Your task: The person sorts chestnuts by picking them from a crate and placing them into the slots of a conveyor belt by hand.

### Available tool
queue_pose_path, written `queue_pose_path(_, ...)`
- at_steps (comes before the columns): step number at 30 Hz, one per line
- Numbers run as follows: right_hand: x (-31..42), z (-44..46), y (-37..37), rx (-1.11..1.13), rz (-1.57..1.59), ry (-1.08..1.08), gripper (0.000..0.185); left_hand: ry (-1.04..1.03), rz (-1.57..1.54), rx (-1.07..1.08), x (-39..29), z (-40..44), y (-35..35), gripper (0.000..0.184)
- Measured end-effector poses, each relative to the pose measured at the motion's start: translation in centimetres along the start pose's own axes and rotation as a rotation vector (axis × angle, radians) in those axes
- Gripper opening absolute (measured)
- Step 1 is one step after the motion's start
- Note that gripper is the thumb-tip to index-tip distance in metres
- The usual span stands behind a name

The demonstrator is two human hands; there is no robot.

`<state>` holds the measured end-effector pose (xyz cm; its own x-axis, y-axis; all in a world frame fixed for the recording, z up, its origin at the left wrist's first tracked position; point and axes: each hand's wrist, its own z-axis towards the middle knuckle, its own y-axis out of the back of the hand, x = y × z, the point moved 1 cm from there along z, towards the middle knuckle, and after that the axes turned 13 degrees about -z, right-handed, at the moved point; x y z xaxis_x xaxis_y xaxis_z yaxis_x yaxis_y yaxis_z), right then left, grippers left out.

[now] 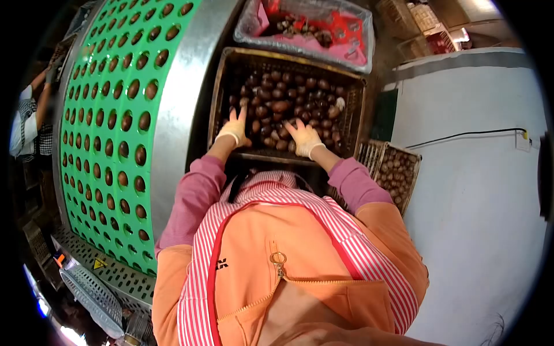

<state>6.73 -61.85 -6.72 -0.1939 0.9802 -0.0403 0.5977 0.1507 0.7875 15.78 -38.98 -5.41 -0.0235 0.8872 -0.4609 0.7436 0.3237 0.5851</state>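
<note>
A dark crate (288,56) in front of me holds many dark brown, egg-shaped pieces (281,106), probably eggs. Over its near left side is my left hand (234,129), in a pale glove, fingers stretched out and apart; their tips reach the pieces along that side. My right hand (305,138), gloved the same way, lies spread over the near right part of the heap, its fingertips touching pieces. I make out nothing gripped in either hand, though what lies under the palms is hidden.
To my left runs a green pocketed conveyor (118,104) carrying brown pieces, edged by a metal panel (183,98). A plastic-lined bin (306,49) stands beyond the crate; another filled crate (397,173) is at right, by a pale wall (473,190). Another person's arm (42,104) shows far left.
</note>
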Motion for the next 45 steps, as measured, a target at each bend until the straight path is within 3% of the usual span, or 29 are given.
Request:
queue_pose_path(3,1.0,1.9,-0.8,-0.112,0.151,0.020,0.091,0.062,0.022,-0.023,-1.1,0.1,0.4,0.126)
queue_pose_path(5,1.0,3.9,-0.9,-0.070,0.395,-0.028,0.092,0.027,0.038,-0.035,0.1,0.8,0.3,0.123)
queue_pose_path(7,1.3,4.4,-0.2,-0.045,0.436,-0.018,0.092,0.029,0.062,0.101,0.3,1.2,1.3,0.128)
queue_pose_path(8,0.9,5.0,-1.1,-0.127,0.600,0.014,0.093,0.038,0.073,0.110,0.1,1.3,1.9,0.128)
queue_pose_path(11,0.1,5.1,2.2,0.220,0.762,-0.026,0.096,0.034,0.077,0.118,-0.1,1.2,2.3,0.126)
queue_pose_path(14,1.3,6.0,1.1,0.161,0.902,-0.124,0.094,-0.030,0.010,0.081,1.2,2.2,1.3,0.122)
queue_pose_path(17,1.1,6.7,-0.7,0.063,0.979,-0.023,0.095,-0.022,-0.020,0.106,0.5,1.9,2.1,0.123)
queue_pose_path(21,1.3,4.8,0.9,0.198,1.341,-0.079,0.094,-0.007,-0.161,0.131,0.8,1.9,0.7,0.124)
queue_pose_path(22,1.5,6.0,0.0,0.099,1.049,-0.022,0.084,-0.026,-0.205,0.098,0.9,1.6,0.1,0.124)
queue_pose_path(25,1.5,5.2,3.0,-0.218,0.827,-0.365,0.074,0.039,-0.234,0.021,0.2,1.2,-0.6,0.125)
queue_pose_path(27,0.9,6.2,3.7,-0.511,0.749,-0.293,0.066,0.067,-0.239,-0.010,0.2,1.3,-0.8,0.124)
queue_pose_path(29,0.3,8.8,4.8,-0.223,0.757,-0.204,0.070,0.101,-0.230,-0.025,-0.3,1.6,-0.4,0.122)
queue_pose_path(35,-0.5,9.9,6.0,0.106,0.729,-0.087,0.077,0.035,-0.304,0.003,0.7,2.7,-0.9,0.124)
queue_pose_path(37,-0.3,10.2,1.6,0.107,0.786,-0.088,0.078,0.014,-0.293,0.070,0.8,2.5,0.0,0.123)
queue_pose_path(39,0.3,9.9,0.0,0.161,0.946,-0.105,0.079,0.013,-0.358,0.062,1.1,2.3,-0.7,0.124)
queue_pose_path(42,0.0,7.7,2.2,0.472,1.352,-0.141,0.082,-0.049,-0.441,0.039,0.9,2.6,-2.2,0.132)
queue_pose_path(45,1.7,8.4,0.2,0.503,1.606,-0.315,0.080,-0.070,-0.494,0.055,0.7,2.4,-1.7,0.133)
